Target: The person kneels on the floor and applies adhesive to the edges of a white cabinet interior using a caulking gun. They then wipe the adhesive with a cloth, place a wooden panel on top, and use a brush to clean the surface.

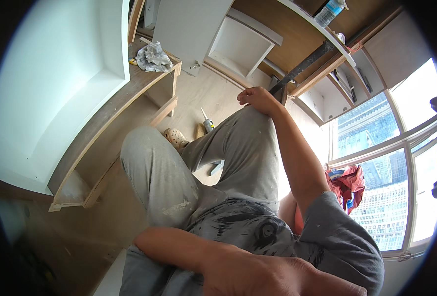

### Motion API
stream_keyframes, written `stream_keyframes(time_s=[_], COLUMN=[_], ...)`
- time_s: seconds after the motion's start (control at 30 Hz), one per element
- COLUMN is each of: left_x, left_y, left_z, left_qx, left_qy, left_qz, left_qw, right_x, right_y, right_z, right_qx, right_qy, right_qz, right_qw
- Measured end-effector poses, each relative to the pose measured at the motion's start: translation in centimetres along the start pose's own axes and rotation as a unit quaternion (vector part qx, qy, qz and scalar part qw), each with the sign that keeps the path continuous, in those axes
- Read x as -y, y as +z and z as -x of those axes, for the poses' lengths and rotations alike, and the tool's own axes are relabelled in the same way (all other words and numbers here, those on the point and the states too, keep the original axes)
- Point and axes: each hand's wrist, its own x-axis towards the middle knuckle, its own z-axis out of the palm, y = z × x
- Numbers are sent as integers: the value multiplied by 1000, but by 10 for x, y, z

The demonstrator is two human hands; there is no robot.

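Observation:
My right hand (259, 99) rests on my bent right knee, its forearm running up from the right. The fingers are loosely bent and slightly apart, with nothing visible in them. My left hand (277, 276) is very close at the lower edge, its forearm lying across my waist. Its back shows, while most of the fingers are hidden or cut off. Between my legs and the cabinets, a sealant tube (207, 121) with a white nozzle stands on the floor beside a beige clog (175, 137). A grey-bladed tool (217, 167) shows partly between my legs.
At left a large white panel (55, 89) stands by a low wooden frame (110, 111), with crumpled plastic (154, 57) on its far end. White cabinet boxes (238, 44) lie ahead. A water bottle (329, 13) sits upper right. A red bag (347, 186) hangs near the window (381, 197).

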Motion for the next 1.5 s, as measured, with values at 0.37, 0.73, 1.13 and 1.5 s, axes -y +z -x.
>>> stream_keyframes(time_s=[0.37,0.73,1.13,1.5], left_x=[-18,-222,-238,-305], left_y=[-76,-176,-199,-71], left_z=[-62,-50,-34,15], left_qx=[293,-58,-111,-342], left_qy=[-245,101,-28,525], left_qz=[-421,-985,-983,-736], left_qw=[823,130,144,255], right_x=[-4,-66,-95,240], right_y=[-36,-69,-68,-71], right_z=[98,161,150,30], right_qx=[-102,-224,-252,-74], right_qy=[71,93,107,-355], right_qz=[184,161,110,-115], right_qw=[975,957,956,925])
